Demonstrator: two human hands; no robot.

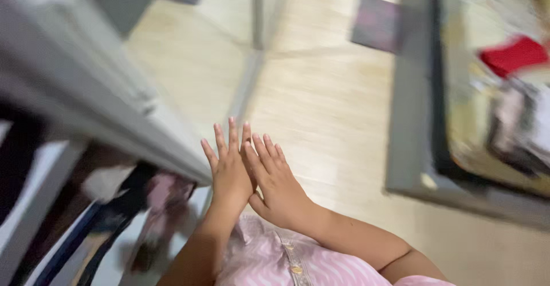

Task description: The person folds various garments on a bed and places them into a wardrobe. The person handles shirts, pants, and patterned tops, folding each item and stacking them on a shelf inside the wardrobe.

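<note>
Where the hands are: the left hand (229, 171) and the right hand (278, 185) lie side by side just to the right of the grey rail's (114, 125) near end, their inner edges touching or overlapping.
Grip: both hands are spread flat with fingers straight and close together; neither grasps anything.
Nearest thing: a pink striped shirt (269, 257) with a row of buttons sits right under the wrists, below and to the right of the rail's end; the hands hover above it rather than clearly pressing on it.
Under the rail: dark and pinkish clothes (166, 194) hang or lie there, too blurred to sort out.
Away from the rail: pale floor (321, 108) runs off to its right, with a dark square (375, 22) on it; far right of the rail stands a grey-framed box (409, 120) holding a red item (513, 54) among other smeared things.
Doing it well: as I judge it, the flat palms work best kept level and together, with the left fingers held clear of the rail's edge, which is very near.
Caution: the view is streaked by motion, so a steadier head would likely help the hands' placing.
</note>
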